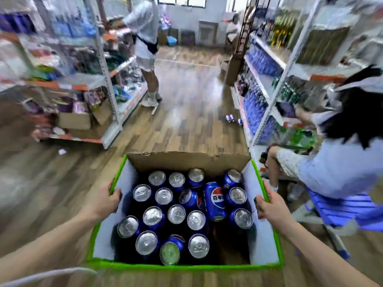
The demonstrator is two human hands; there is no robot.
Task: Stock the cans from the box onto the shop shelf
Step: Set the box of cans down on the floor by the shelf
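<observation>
Your open cardboard box (186, 162) near centre, blue cans (176, 214) mostly upright inside, one can (214, 200) lying flat, shelf (267, 88) far right.
</observation>
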